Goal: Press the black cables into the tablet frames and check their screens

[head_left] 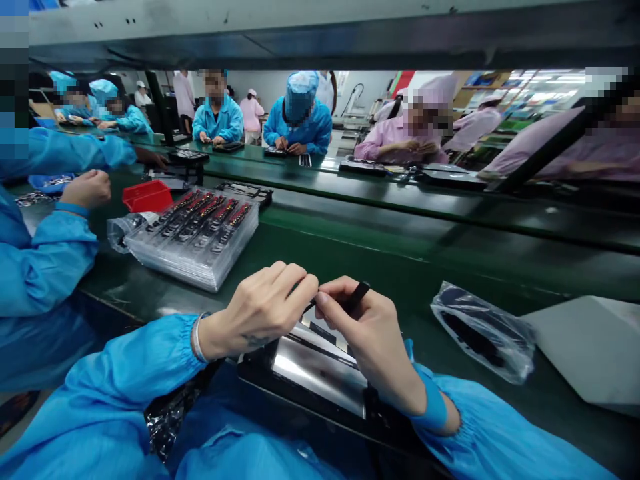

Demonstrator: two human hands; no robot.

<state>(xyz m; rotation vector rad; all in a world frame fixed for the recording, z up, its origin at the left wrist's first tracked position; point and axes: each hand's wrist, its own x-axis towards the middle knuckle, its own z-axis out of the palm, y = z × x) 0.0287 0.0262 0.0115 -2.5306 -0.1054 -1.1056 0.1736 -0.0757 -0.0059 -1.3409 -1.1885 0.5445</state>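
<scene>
Both of my hands meet fingertip to fingertip above a black frame (260, 375) with a shiny silver plate (320, 373) in it. My right hand (367, 333) is closed, thumb against fingers, on a thin black strip (359, 293) whose end sticks up past the index finger. My left hand (267, 303) is pinched shut right beside it. A dark bit shows under its fingertips, but I cannot make out what it grips. White and dark strips behind the silver plate are partly hidden by my hands.
A stack of clear plastic trays (220, 263) with small black and red parts stands left of centre, near a red bin (147, 195). A bagged black item (483, 333) and a grey-white box (590, 353) lie right. A co-worker's arm (55, 263) reaches in at left; a shelf beam (320, 33) crosses overhead.
</scene>
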